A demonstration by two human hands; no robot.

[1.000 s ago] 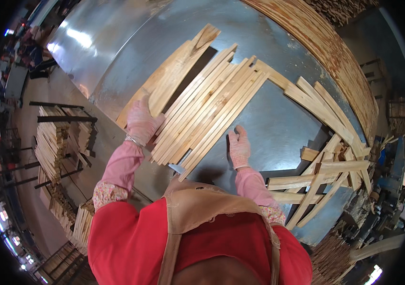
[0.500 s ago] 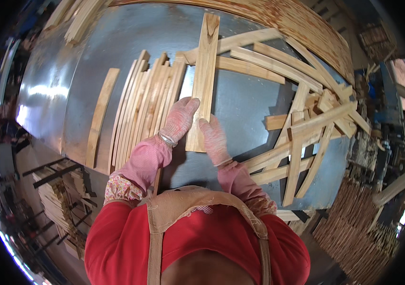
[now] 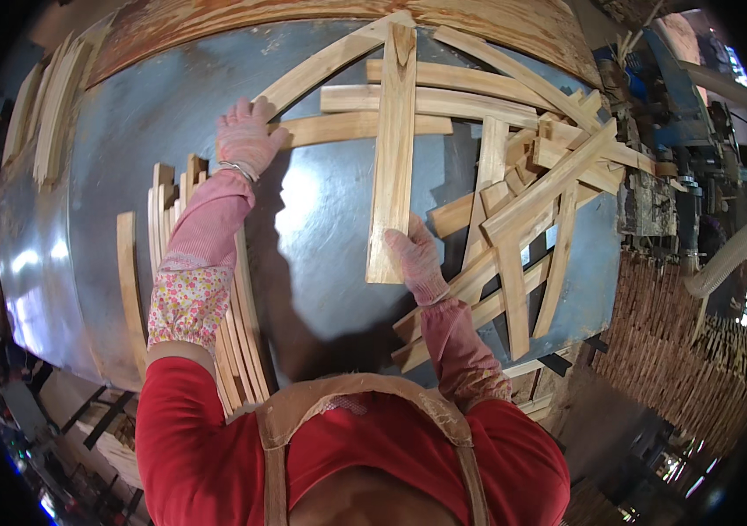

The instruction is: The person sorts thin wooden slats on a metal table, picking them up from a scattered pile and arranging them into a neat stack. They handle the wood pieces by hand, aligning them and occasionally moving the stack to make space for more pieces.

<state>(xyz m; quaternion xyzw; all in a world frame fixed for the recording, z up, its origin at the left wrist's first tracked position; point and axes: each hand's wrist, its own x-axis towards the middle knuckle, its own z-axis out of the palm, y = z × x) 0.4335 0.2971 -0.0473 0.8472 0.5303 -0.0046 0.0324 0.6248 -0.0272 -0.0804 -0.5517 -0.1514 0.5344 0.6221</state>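
In a pale, reddish work glove, my right hand (image 3: 417, 260) grips the near right edge of a long flat wooden board (image 3: 393, 158), thumb on its top face. The board points away from me, its far part over other strips. My left hand (image 3: 249, 140), gloved alike with a metal bangle at the wrist, is stretched out to the left with fingers spread. It is at the left ends of a slanting wooden strip (image 3: 329, 66) and a lower strip (image 3: 338, 129); whether it presses on them I cannot tell.
Beneath lies a metal-topped table (image 3: 321, 228). A row of narrow strips (image 3: 231, 342) runs under my left forearm, with a lone strip (image 3: 130, 289) beside it. A jumbled pile (image 3: 513, 219) covers the right side. A plywood panel (image 3: 242, 31) edges the back; more strips (image 3: 58, 114) lie far left.
My left hand has let go of the board and reached forward and left to the strip ends. My right hand still holds the board. The view has shifted.
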